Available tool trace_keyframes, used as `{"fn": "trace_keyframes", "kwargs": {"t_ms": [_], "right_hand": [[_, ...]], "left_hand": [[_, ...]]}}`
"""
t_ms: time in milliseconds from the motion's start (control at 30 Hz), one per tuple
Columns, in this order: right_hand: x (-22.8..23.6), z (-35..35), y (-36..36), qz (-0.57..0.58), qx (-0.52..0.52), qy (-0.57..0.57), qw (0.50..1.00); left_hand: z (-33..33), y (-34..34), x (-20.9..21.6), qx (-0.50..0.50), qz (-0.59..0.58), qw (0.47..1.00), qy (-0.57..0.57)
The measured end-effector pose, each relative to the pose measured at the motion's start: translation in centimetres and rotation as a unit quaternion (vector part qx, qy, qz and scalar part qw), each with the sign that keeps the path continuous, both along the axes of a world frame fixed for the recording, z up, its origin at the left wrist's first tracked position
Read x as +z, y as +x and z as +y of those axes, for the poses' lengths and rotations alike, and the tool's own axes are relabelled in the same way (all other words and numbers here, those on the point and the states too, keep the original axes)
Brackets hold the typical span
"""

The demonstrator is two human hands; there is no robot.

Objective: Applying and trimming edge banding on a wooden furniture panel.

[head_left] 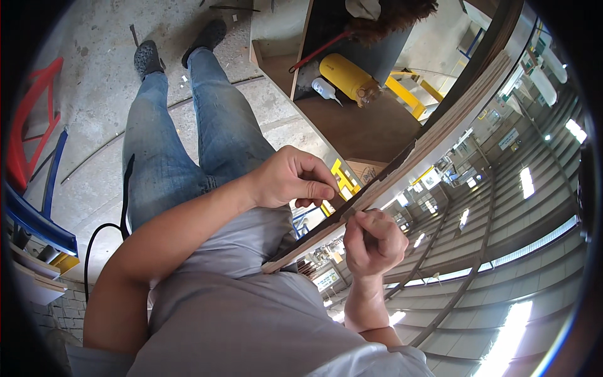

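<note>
My left hand (294,181) is closed, its thumb and forefinger pinched together just left of a long wooden board edge (433,135). What is between those fingertips, if anything, is too small to make out. On the other side of that edge, my right hand (374,244) is also closed, its fingers curled and its thumb tip against or very near the wood. Whatever it may hold there is hidden. The layered wood edge runs slantwise from my waist to the upper right, with a dark, ragged strip along part of it.
Beyond the board, a brown shelf surface (383,125) bears a yellow bottle (347,74), a small white nozzle bottle (324,88) and a red-handled brown duster (392,25). At left are a red metal frame (34,125), a blue metal part (44,213) and a black cable (94,242).
</note>
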State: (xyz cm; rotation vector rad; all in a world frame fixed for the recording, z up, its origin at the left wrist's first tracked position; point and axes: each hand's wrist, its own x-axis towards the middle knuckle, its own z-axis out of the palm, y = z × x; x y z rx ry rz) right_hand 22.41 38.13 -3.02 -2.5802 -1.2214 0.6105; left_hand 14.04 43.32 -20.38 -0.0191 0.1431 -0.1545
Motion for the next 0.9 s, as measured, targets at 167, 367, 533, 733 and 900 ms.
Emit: {"fn": "trace_keyframes", "kwargs": {"t_ms": [167,367,533,733,900], "right_hand": [[-0.1,-0.2,-0.4,-0.003,-0.008,0.006,1.0],[0.1,-0.6,-1.2,0.003,-0.014,-0.01,1.0],[0.1,-0.9,-1.7,0.015,-0.029,-0.003,0.999],[0.2,-1.3,-2.2,-0.004,-0.034,-0.022,0.999],[0.0,-1.5,-2.5,0.013,-0.033,0.009,0.999]], "left_hand": [[-0.2,-0.3,0.1,0.009,0.006,1.0,0.007],[-0.6,-1.1,0.0,0.006,-0.003,1.0,0.015],[-0.8,-1.4,-0.1,0.003,-0.006,1.0,0.001],[-0.6,-1.8,-0.1,-0.015,-0.014,1.0,-0.003],[-0.7,-2.0,-0.3,-0.029,-0.021,0.999,0.001]]}}
